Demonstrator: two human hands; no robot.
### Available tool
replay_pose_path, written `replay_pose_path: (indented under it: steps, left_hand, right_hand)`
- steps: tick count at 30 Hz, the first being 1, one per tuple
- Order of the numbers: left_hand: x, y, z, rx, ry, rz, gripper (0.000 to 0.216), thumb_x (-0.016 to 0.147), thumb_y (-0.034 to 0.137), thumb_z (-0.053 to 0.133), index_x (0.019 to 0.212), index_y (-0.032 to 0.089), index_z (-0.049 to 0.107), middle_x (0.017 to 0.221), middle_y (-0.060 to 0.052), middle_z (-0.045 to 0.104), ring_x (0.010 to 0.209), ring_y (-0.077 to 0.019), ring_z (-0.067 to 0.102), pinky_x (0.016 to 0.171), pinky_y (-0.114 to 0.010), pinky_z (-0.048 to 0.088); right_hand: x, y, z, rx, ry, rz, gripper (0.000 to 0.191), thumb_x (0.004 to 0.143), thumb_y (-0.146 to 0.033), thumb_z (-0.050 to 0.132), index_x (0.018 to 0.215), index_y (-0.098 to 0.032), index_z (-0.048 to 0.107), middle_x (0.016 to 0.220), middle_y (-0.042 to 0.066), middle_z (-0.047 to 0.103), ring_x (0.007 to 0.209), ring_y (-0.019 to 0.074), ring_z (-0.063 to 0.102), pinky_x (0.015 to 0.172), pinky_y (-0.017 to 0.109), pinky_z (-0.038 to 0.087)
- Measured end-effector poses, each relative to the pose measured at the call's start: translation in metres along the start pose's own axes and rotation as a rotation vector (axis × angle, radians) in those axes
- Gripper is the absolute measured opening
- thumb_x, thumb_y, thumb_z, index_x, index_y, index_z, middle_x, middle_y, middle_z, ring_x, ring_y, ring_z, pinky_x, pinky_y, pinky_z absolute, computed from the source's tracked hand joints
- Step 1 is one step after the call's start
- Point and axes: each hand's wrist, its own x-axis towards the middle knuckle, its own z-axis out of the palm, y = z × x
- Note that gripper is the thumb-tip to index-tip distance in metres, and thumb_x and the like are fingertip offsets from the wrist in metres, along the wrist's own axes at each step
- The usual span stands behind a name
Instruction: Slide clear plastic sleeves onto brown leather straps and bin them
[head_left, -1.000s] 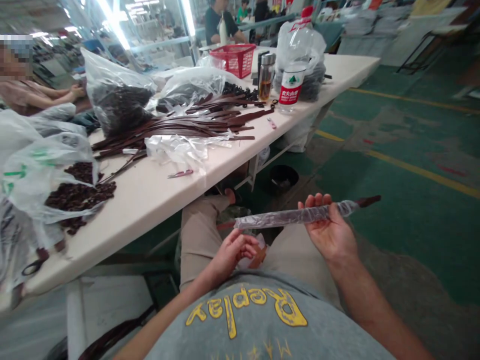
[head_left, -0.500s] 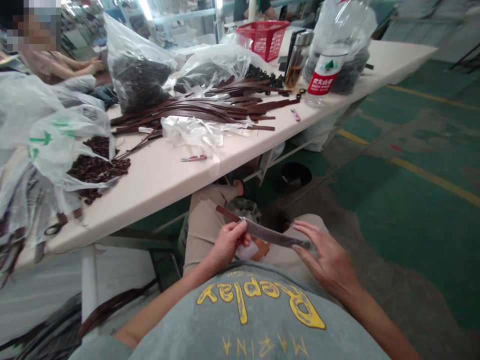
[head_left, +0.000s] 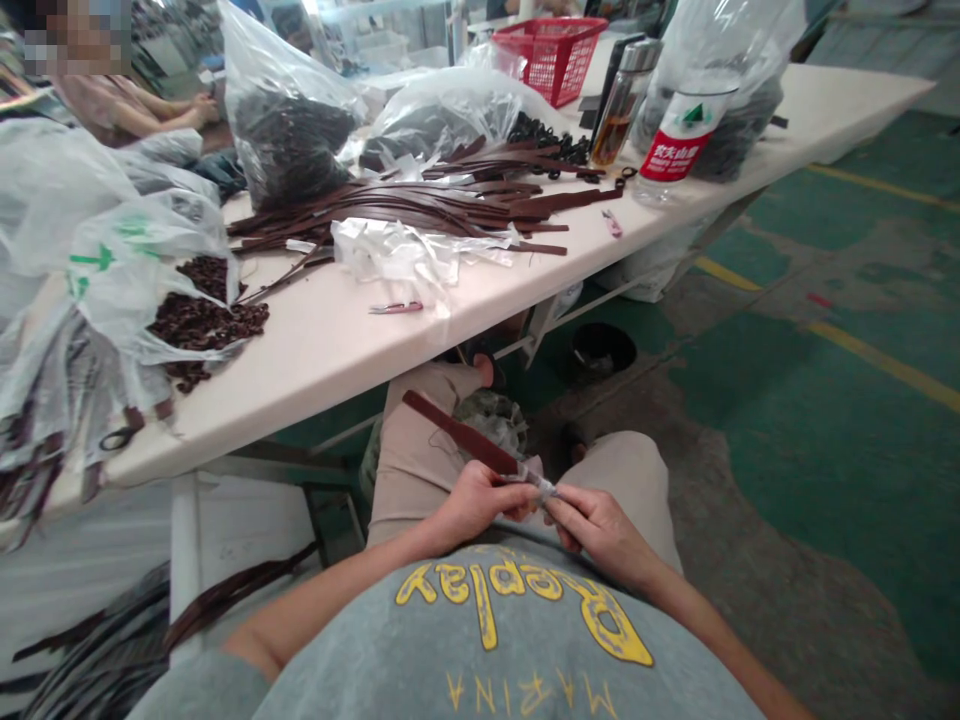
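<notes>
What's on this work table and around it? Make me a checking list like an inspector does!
Surface: pale table, crowded at the back, bare near the front edge.
Job's things: brown strap tilted above the lap, clear wrap bunched at its near end.
Clutter: strap pile, bags of dark parts, water bottle, flask, red basket, pink snips, scissors.
Grippers: left hand grips the brown strap; right hand pinches the clear wrap.
Cables: nothing seen.
Surroundings: green floor, a co-worker seated far left.

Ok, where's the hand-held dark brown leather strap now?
Head view, low centre over the lap: dark brown leather strap pinched between left hand and right hand, free end angling up-left below the white table.
</notes>
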Motion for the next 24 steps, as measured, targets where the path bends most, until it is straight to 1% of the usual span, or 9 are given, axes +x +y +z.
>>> replay_pose_path:
  steps: [3,5,8,11,14,17,19,21,24]
  left_hand:
    - [0.0,0.001,-0.001,0.061,-0.002,-0.005,0.038,0.067,0.046,0.077,0.066,0.01,0.068,0.057,-0.002,0.057,0.052,-0.0106,0.046,0.051,-0.023,0.035]
    - [-0.002,0.002,-0.002,0.026,-0.021,-0.012,0.04,0.066,0.044,0.079,0.084,0.009,0.072,0.064,-0.002,0.061,0.054,-0.011,0.049,0.053,-0.024,0.038]
    - [-0.006,0.006,-0.006,-0.062,-0.011,0.006,0.06,0.063,0.038,0.082,0.114,0.013,0.067,0.079,-0.003,0.066,0.059,-0.0118,0.054,0.057,-0.024,0.043]
    - [-0.008,0.01,-0.014,-0.109,0.091,0.024,0.061,0.069,0.043,0.078,0.121,0.015,0.064,0.082,-0.004,0.067,0.058,-0.0115,0.055,0.056,-0.023,0.044]
    - [-0.004,0.012,-0.025,-0.215,0.252,0.043,0.053,0.074,0.053,0.071,0.108,0.013,0.07,0.08,-0.006,0.068,0.057,-0.0105,0.056,0.054,-0.022,0.044]
    - [0.001,0.012,-0.034,-0.257,0.35,0.028,0.045,0.064,0.051,0.08,0.081,0.01,0.071,0.071,-0.006,0.068,0.052,-0.0089,0.053,0.051,-0.021,0.042]
    - [0.002,0.01,-0.036,-0.256,0.345,0.003,0.042,0.059,0.046,0.084,0.074,0.01,0.07,0.068,-0.006,0.068,0.05,-0.0089,0.053,0.05,-0.021,0.04]
    - [0.002,0.007,-0.035,-0.255,0.316,-0.019,0.039,0.061,0.043,0.084,0.074,0.01,0.071,0.067,-0.006,0.068,0.052,-0.0097,0.054,0.05,-0.02,0.04]
    - [0.0,0.002,-0.026,-0.207,0.241,-0.025,0.034,0.066,0.042,0.081,0.074,0.01,0.072,0.068,-0.007,0.068,0.055,-0.0106,0.054,0.053,-0.021,0.041]
  right_hand:
    - [-0.003,0.002,0.0,0.115,-0.025,0.055,0.045,0.09,-0.059,0.047,0.073,-0.018,0.056,0.051,-0.005,0.048,0.048,0.01,0.044,0.049,0.023,0.032]
    - [-0.005,0.004,0.0,0.153,-0.038,0.068,0.047,0.089,-0.062,0.049,0.073,-0.018,0.055,0.05,-0.005,0.047,0.046,0.0094,0.042,0.048,0.023,0.03]
    - [-0.008,0.005,-0.002,0.187,-0.061,0.087,0.049,0.088,-0.064,0.049,0.073,-0.018,0.055,0.05,-0.005,0.047,0.046,0.0087,0.04,0.047,0.023,0.027]
    - [-0.012,0.009,-0.002,0.198,-0.073,0.112,0.05,0.088,-0.065,0.049,0.073,-0.018,0.055,0.05,-0.006,0.046,0.046,0.0082,0.039,0.046,0.022,0.027]
    - [-0.016,0.016,-0.004,0.202,-0.078,0.129,0.049,0.088,-0.064,0.049,0.072,-0.018,0.054,0.049,-0.006,0.045,0.046,0.0081,0.037,0.046,0.022,0.025]
    - [-0.02,0.023,-0.008,0.189,-0.106,0.142,0.049,0.088,-0.064,0.048,0.072,-0.018,0.054,0.049,-0.006,0.044,0.046,0.0081,0.036,0.047,0.023,0.025]
    - [-0.021,0.025,-0.013,0.147,-0.128,0.15,0.049,0.089,-0.063,0.047,0.071,-0.018,0.053,0.05,-0.006,0.045,0.047,0.0088,0.038,0.048,0.023,0.027]
    - [-0.02,0.022,-0.018,0.058,-0.098,0.103,0.047,0.091,-0.06,0.045,0.071,-0.019,0.054,0.056,-0.004,0.052,0.053,0.011,0.046,0.052,0.024,0.034]
    - [-0.01,0.008,-0.019,-0.083,0.009,-0.047,0.041,0.096,-0.052,0.04,0.086,-0.019,0.063,0.08,0.002,0.066,0.075,0.0162,0.059,0.069,0.027,0.043]
